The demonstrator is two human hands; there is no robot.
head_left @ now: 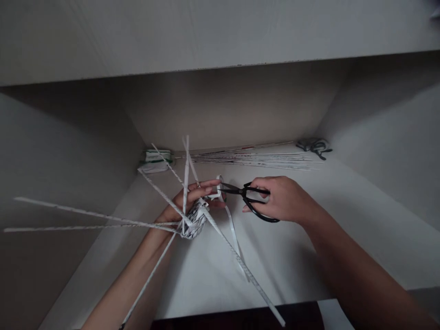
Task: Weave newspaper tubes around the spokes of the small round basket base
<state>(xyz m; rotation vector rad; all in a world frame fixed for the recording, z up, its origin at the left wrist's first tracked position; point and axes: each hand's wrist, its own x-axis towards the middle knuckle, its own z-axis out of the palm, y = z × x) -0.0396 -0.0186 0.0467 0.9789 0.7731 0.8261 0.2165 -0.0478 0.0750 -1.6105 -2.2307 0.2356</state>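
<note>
My left hand point(195, 195) is closed round a small woven paper basket point(195, 221), from which several long rolled-paper sticks point(165, 195) spread out in many directions. Close to its fingertips a white paper strip point(231, 220) bends round and hangs down. In my right hand point(280, 197) is a pair of black-handled scissors point(242, 190), with fingers through the handle loops. The scissor blades point left and lie slightly apart, at the white strip beside my left fingertips. Whether they touch the strip I cannot tell.
Along the back of the white shelf point(275, 256) lies a bundle of thin paper sticks point(254, 158). A white-and-green packet point(157, 159) sits at its left end, a dark grey crumpled item point(313, 146) at its right. Walls close in on both sides; a board edge point(220, 66) overhangs.
</note>
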